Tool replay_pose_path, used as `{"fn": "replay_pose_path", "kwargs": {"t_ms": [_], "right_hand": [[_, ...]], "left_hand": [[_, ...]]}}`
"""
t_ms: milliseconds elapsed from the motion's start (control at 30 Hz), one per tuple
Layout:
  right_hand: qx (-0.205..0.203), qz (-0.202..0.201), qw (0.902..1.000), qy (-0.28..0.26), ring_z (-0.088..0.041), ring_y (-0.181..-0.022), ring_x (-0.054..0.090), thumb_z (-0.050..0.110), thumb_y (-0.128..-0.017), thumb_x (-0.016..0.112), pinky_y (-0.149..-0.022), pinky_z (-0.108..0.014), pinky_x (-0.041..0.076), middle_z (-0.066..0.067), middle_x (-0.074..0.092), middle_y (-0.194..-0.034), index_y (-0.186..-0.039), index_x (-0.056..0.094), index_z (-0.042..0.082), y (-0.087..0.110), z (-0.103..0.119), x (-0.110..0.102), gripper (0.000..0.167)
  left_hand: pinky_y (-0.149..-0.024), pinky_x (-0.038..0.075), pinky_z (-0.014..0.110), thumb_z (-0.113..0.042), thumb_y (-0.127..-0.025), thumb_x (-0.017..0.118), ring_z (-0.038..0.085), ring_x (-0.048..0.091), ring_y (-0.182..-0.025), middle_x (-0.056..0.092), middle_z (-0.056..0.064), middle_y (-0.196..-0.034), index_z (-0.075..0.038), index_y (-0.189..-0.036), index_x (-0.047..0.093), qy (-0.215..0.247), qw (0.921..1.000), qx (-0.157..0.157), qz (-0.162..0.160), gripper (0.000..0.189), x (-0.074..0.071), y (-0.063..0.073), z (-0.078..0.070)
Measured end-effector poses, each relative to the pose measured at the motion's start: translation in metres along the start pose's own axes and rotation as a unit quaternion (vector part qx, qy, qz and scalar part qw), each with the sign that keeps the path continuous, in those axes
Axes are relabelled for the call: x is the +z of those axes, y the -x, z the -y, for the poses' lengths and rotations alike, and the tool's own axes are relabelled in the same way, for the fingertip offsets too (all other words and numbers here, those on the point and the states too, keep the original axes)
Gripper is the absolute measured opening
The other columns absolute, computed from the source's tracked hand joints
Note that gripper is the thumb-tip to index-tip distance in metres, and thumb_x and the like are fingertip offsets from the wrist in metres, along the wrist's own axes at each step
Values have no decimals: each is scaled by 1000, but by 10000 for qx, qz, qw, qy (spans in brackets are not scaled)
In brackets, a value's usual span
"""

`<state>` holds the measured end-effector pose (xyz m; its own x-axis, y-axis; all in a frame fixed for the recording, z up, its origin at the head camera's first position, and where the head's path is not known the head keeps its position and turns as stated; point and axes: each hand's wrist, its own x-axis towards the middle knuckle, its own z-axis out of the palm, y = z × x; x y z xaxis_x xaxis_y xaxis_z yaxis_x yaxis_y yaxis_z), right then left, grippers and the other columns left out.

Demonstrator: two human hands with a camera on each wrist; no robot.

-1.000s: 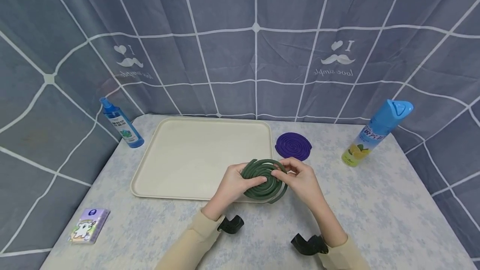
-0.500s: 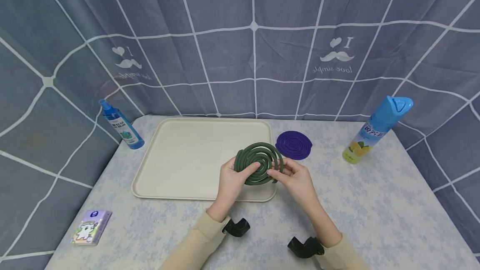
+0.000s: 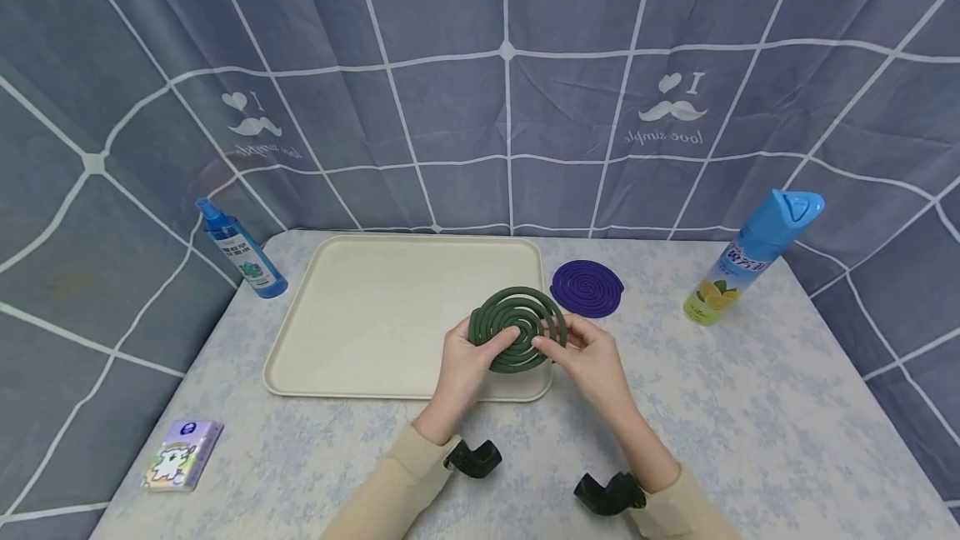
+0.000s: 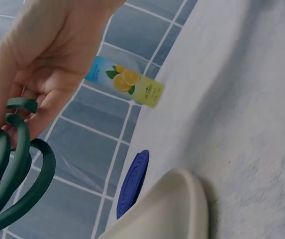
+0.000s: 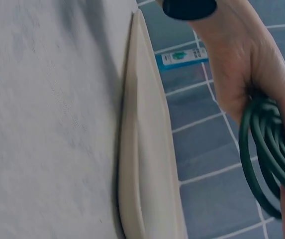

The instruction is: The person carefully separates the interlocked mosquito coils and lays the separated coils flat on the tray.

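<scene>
A dark green mosquito coil (image 3: 519, 302) is held up between both hands, over the right front part of the cream tray (image 3: 375, 315). My left hand (image 3: 462, 359) grips its left side, thumb lying across the rings. On the other side, my right hand (image 3: 595, 357) pinches the outer rings between thumb and fingers. In the left wrist view the rings of the coil (image 4: 20, 191) spread apart from one another, beside the right hand (image 4: 45, 59). A flat purple coil (image 3: 587, 288) lies on the table just right of the tray.
A blue bottle (image 3: 246, 252) stands at the back left. At the right stands a blue spray can (image 3: 750, 261) with lemons on its label. A purple tissue pack (image 3: 182, 455) lies at the front left. A grey checked curtain (image 3: 465, 123) rises behind the table (image 3: 765, 423).
Both hands have raised the green coil slightly and tilted its face toward me, moving a little left. Its loose outer strand at the lower right has closed in. The last half second shows almost no movement.
</scene>
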<state>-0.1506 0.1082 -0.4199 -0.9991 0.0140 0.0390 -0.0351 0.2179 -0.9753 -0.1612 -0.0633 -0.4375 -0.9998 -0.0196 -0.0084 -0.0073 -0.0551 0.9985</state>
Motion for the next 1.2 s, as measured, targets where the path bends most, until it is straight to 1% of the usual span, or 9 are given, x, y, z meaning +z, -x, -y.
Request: {"fn": "replay_pose_path", "kwargs": {"t_ms": [200,367,567,700,833,933,1033,1100,1200], "right_hand": [[-61,-159,9998,115,-4,-86,62,11,-81,81,-77,-17,53,-9,70,-98,-105,71,3,1,-1,3,27],[64,-66,9997,222,-4,-88,63,14,-81,81,-77,-18,53,-8,71,-98,-100,72,3,2,-1,1,23],[17,105,9993,362,-2,-90,65,14,-83,80,-77,-18,54,-11,74,-101,-102,73,4,2,-2,-2,23],[-217,191,9980,563,-3,-78,60,14,-82,80,-69,-19,51,-9,73,-93,-97,73,5,3,-3,-5,19],[-732,393,9940,711,-3,-70,55,11,-81,81,-61,-20,49,-8,71,-86,-94,73,5,5,-4,-7,16],[-1440,588,9838,894,-1,-68,54,8,-80,81,-59,-19,49,-6,71,-84,-91,74,6,5,-7,-9,13],[-2326,731,9630,1146,-2,-65,49,6,-79,81,-56,-18,44,-2,69,-80,-87,74,9,6,-9,-10,11],[-2838,802,9470,1277,-4,-63,48,3,-77,82,-54,-17,42,0,69,-80,-87,75,10,6,-9,-9,14],[-3313,942,9287,1374,-5,-66,51,0,-74,82,-56,-19,45,0,70,-81,-90,75,10,8,-9,-9,20]], "left_hand": [[-85,58,27,-11,-85,76,11,67,-97,69,16,-115,0,-123,63,303,9992,-160,200,41,5,3,5],[-91,56,30,-9,-86,73,17,66,-105,66,17,-121,3,-127,60,575,9966,-379,452,45,2,2,6],[-97,53,28,-8,-91,67,13,63,-110,61,12,-127,4,-136,51,1247,9777,-1112,1273,49,-8,-1,0],[-94,53,24,-27,-100,58,8,64,-106,64,3,-119,5,-136,48,1274,9635,-1305,1961,49,-17,-3,-6],[-87,55,20,-59,-101,38,2,66,-93,67,-6,-99,-4,-119,58,1261,9522,-1399,2404,61,-23,-3,-11],[-78,56,20,-68,-98,27,1,66,-79,67,-10,-83,-15,-97,63,1265,9428,-1591,2642,64,-26,-5,-13],[-72,56,21,-67,-99,26,1,66,-71,67,-12,-75,-21,-85,64,1128,9338,-1832,2859,61,-29,-6,-16],[-71,56,23,-68,-98,29,2,66,-71,68,-11,-74,-22,-85,64,909,9305,-1995,2935,60,-30,-7,-17],[-68,56,24,-73,-94,33,3,65,-69,66,-10,-74,-18,-89,61,372,9323,-2112,2911,61,-31,-6,-19]]}}
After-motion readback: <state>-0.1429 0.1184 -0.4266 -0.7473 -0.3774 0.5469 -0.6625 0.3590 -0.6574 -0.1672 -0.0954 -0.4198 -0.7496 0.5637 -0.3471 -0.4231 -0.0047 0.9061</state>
